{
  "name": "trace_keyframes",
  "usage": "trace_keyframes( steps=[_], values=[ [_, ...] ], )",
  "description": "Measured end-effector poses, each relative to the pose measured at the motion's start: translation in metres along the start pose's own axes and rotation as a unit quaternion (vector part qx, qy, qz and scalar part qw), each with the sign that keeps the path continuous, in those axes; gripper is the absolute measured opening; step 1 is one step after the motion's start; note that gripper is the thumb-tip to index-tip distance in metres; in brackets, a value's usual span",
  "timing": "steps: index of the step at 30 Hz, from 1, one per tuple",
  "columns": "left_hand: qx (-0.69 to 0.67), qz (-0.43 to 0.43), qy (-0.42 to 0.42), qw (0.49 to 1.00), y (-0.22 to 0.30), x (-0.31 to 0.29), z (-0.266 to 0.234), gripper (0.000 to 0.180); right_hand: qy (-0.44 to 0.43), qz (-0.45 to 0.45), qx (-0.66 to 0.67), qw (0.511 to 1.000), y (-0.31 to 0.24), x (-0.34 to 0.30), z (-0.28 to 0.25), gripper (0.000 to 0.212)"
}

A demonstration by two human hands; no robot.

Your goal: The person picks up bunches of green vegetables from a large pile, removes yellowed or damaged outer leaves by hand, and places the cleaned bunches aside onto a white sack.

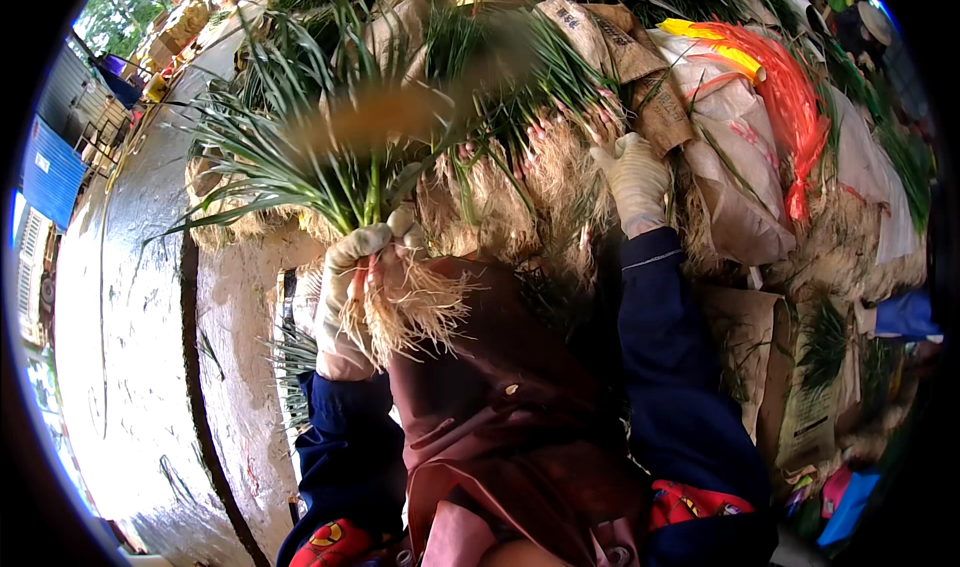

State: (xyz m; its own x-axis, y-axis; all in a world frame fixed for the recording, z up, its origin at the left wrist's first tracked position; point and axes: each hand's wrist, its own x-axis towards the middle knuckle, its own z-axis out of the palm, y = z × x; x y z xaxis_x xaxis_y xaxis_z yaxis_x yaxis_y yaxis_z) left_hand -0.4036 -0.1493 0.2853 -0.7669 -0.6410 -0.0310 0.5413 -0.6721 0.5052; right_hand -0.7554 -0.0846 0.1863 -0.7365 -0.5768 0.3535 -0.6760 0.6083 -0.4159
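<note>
My left hand (352, 267), in a pale work glove, is wrapped round a bunch of green onions (345, 177). Its long green leaves fan up and to the left, and its pale stringy roots (405, 312) hang below the fist. On the right, my right hand (637, 182), gloved the same way, rests at the right edge of a heap of green onions (550, 157). Its fingers are bent against the heap, and whatever is between them is hidden. The heap's reddish-white bulbs and tangled roots face me.
Burlap sacking (640, 77) and a white sack (735, 137) lie right of the heap, with red plastic strips (790, 107) on top. More rooted onions (840, 237) lie farther right. A wet pale surface (130, 317) with a dark groove stretches along the left. A brown apron (500, 397) covers my front.
</note>
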Motion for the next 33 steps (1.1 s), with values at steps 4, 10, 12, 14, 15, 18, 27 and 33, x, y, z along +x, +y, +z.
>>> trace_keyframes(
  steps=[4, 10, 12, 14, 15, 18, 27, 33],
  values=[
    [0.03, -0.021, 0.127, 0.991, -0.042, 0.02, -0.003, 0.021, -0.03, -0.066, 0.084, 0.994, 0.004, 0.0, 0.0, 0.019],
    [0.006, -0.176, -0.018, 0.984, -0.092, 0.054, -0.083, 0.027, 0.068, -0.189, 0.068, 0.977, -0.021, -0.034, -0.05, 0.015],
    [0.023, -0.167, 0.019, 0.986, -0.103, 0.052, -0.055, 0.029, 0.052, -0.229, 0.061, 0.97, -0.036, -0.065, -0.062, 0.012],
    [0.059, -0.209, 0.114, 0.97, -0.106, 0.048, -0.025, 0.031, 0.017, -0.277, 0.062, 0.959, -0.047, -0.097, -0.069, 0.01],
    [0.107, -0.194, 0.149, 0.964, -0.111, 0.049, -0.015, 0.026, 0.011, -0.298, 0.071, 0.952, -0.054, -0.11, -0.074, 0.011],
    [0.22, -0.207, 0.137, 0.943, -0.122, 0.056, -0.028, 0.016, -0.022, -0.321, 0.112, 0.94, -0.057, -0.135, -0.077, 0.015],
    [0.223, -0.237, 0.124, 0.937, -0.136, 0.058, -0.058, 0.023, -0.326, -0.031, 0.603, 0.727, -0.013, -0.112, -0.044, 0.016],
    [0.147, -0.177, 0.116, 0.966, -0.137, 0.055, -0.058, 0.02, -0.526, -0.029, 0.56, 0.64, 0.0, -0.089, -0.015, 0.051]
  ],
)
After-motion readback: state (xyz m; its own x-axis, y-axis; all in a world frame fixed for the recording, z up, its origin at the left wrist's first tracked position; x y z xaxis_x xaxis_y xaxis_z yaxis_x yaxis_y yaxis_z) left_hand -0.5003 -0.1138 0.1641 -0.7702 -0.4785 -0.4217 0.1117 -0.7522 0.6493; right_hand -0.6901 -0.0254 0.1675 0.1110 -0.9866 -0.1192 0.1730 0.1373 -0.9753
